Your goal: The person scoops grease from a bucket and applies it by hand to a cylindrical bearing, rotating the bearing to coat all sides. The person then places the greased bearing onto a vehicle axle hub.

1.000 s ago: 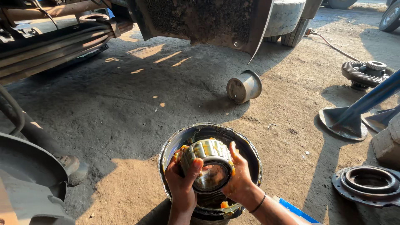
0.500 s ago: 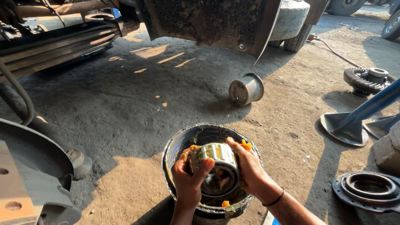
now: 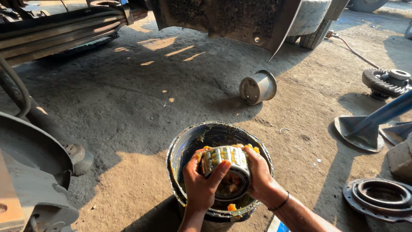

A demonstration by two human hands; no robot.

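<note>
While both hands grip it from opposite sides, the roller bearing (image 3: 226,169) sits over the mouth of the bucket (image 3: 180,148), tilted a bit toward the camera. The left hand (image 3: 201,185) is wrapped on its near-left side, thumb laid across the rollers, fingers curled under where I cannot see them. The right hand (image 3: 259,172) presses on the right side w/ fingers closed round the back edge; a dark band is on that wrist. Orange grease is smeared on the bearing, the fingertips and the inner wall of the bucket.

The bucket stands on the dirt ground (image 3: 128,120), approx. at the border of sun and shadow. Behind it, well apart, a short metal sleeve (image 3: 257,88) lies on its side. At far right there is a gear part (image 3: 386,81), a blue stand (image 3: 369,126) w/ flat foot, and a round metal ring (image 3: 380,198) near the bottom corner. A truck underside (image 3: 223,19) w/ tyre (image 3: 315,23) fills the top, leaf springs (image 3: 60,32) at upper left.
</note>
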